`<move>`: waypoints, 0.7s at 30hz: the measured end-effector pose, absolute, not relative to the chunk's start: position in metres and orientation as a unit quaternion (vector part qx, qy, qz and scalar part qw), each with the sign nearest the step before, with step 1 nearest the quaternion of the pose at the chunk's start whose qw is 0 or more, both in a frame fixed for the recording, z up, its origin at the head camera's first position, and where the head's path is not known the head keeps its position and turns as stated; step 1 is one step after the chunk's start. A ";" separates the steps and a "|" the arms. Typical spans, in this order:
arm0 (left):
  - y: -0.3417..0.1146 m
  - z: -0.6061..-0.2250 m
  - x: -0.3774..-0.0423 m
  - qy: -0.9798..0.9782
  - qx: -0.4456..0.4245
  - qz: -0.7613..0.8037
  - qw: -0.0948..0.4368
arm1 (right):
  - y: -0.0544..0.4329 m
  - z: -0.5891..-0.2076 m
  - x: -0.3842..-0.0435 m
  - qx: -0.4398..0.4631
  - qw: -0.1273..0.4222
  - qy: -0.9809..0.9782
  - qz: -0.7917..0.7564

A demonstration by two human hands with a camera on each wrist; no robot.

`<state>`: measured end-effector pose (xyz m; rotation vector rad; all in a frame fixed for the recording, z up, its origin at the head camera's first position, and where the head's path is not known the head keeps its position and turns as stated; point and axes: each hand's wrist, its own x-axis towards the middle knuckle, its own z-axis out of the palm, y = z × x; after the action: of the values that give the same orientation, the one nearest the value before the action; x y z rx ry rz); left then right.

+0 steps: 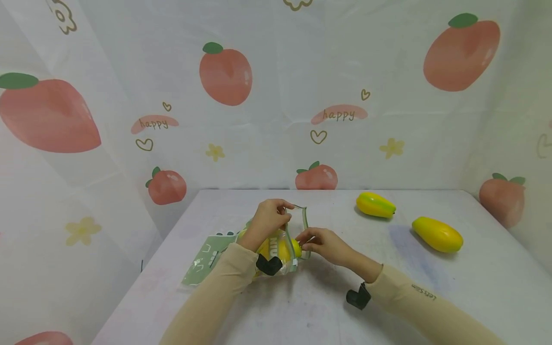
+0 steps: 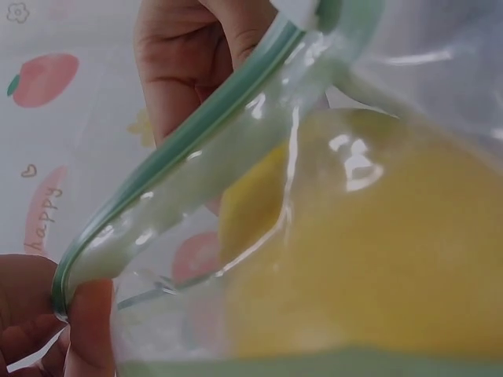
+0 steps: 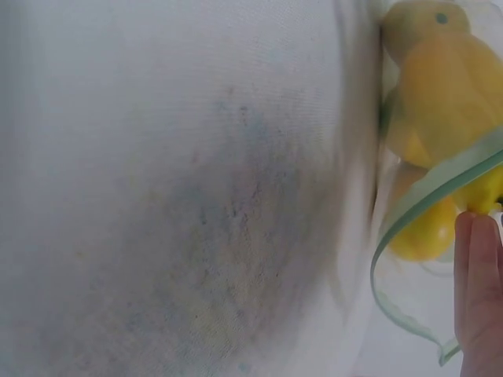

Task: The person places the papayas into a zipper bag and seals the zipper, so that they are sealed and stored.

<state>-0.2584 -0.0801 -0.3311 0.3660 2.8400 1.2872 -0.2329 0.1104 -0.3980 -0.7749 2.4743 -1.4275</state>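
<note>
A clear zip bag (image 1: 282, 266) with a green printed part lies on its side, holding several yellow papayas (image 3: 448, 82). My left hand (image 1: 269, 223) pinches the upper edge of the bag's mouth between thumb and fingers. In the left wrist view the green zip strip (image 2: 169, 161) runs slantwise from those fingers, with the mouth spread apart. My right hand (image 1: 325, 244) is at the mouth, its extended fingertips (image 3: 479, 228) touching the end of the papaya (image 1: 295, 248) nearest the opening. The right thumb is hidden in the right wrist view.
Two more papayas lie to the right on the white table (image 1: 327, 306): a yellow-green one (image 1: 375, 205) towards the back and a yellow one (image 1: 437, 235) nearer. The bag's green flat end (image 1: 207, 258) reaches left. A printed cloth (image 1: 276, 139) hangs behind the table.
</note>
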 end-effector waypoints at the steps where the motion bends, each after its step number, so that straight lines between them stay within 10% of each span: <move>1: -0.080 -0.331 -0.258 0.904 0.116 0.411 0.002 | 0.110 -0.398 -0.233 -0.261 0.093 0.832 -0.481; 21: -0.081 -0.332 -0.258 0.906 0.118 0.407 -0.003 | 0.111 -0.401 -0.232 -0.266 0.123 0.826 -0.482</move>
<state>-0.2583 -0.0805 -0.3316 0.3718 2.8510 1.2825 -0.2317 0.1114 -0.4008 -0.7748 2.4086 -1.4049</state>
